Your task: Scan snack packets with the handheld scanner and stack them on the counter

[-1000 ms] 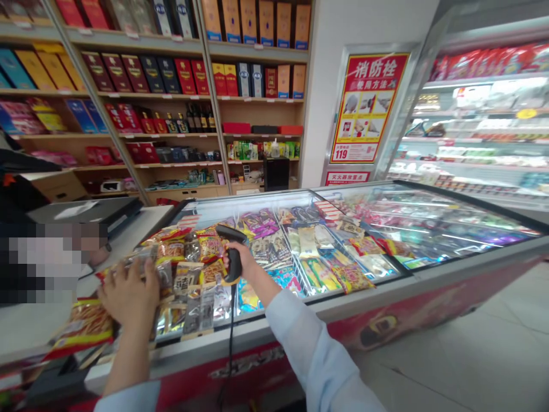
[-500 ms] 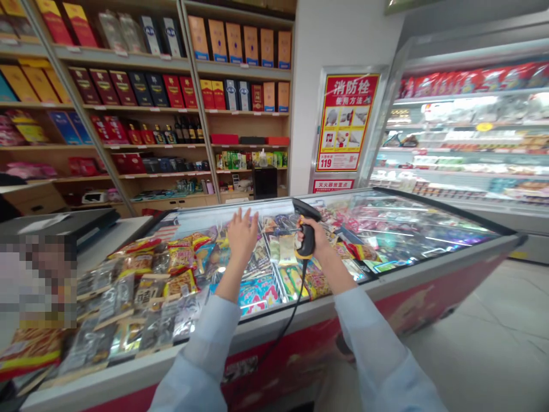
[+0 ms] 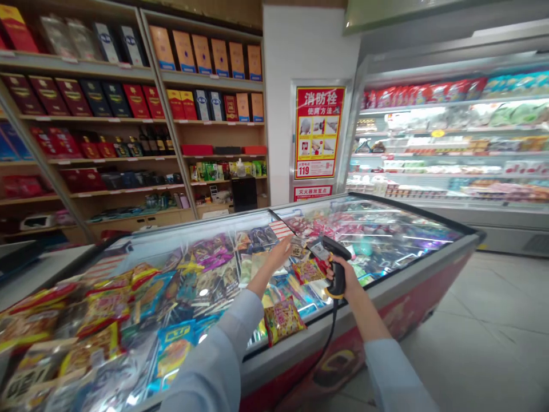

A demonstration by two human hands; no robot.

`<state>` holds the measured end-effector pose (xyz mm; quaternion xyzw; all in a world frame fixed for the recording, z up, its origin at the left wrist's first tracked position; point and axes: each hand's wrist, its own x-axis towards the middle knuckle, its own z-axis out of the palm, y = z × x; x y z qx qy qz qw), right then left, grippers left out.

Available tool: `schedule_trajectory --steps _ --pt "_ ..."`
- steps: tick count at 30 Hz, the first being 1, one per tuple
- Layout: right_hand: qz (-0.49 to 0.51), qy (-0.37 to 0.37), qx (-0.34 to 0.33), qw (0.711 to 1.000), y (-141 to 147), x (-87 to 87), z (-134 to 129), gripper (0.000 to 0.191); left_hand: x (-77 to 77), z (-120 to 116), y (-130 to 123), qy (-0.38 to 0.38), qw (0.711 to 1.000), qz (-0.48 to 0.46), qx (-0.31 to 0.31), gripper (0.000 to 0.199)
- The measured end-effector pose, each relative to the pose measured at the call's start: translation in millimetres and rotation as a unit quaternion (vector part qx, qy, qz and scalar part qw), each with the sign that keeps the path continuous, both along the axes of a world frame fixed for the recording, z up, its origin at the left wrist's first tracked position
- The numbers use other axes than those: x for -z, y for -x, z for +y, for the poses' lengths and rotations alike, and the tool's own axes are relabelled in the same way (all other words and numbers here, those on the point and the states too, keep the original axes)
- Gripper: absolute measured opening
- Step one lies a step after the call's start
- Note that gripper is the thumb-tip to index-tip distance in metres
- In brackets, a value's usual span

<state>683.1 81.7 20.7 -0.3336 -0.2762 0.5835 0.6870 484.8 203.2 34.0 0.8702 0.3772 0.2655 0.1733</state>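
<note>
R hand [image 3: 343, 280]: closed around grip of black-and-yellow handheld barcode scanner [image 3: 337, 247], fingers fully wrapped; thin black cord [image 3: 329, 337] hangs below. L hand [image 3: 278, 256]: open, fingers extended, over glass-topped chest freezer [image 3: 412, 269] (contact w/ packets inside: cannot tell). Red-and-yellow foil snack packet [image 3: 283, 321] lies near front rim, below and between both hands.
</note>
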Motion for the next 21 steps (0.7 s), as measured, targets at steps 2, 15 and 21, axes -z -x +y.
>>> schedule_trajectory --steps 2,15,21 --pt "0.016 0.006 0.012 1.0 -8.6 11.9 0.7 0.02 6.7 8.9 -9.0 0.014 0.999 0.036 0.024 0.062" --pt "0.047 0.016 0.038 0.998 -14.2 35.0 2.6 0.021 25.7 30.2 -20.7 -0.003 0.985 0.162 0.066 0.057" --pt "0.053 0.018 0.043 0.997 -16.4 37.3 2.8 0.018 21.4 32.5 -21.9 0.012 0.983 0.181 -0.001 0.058"
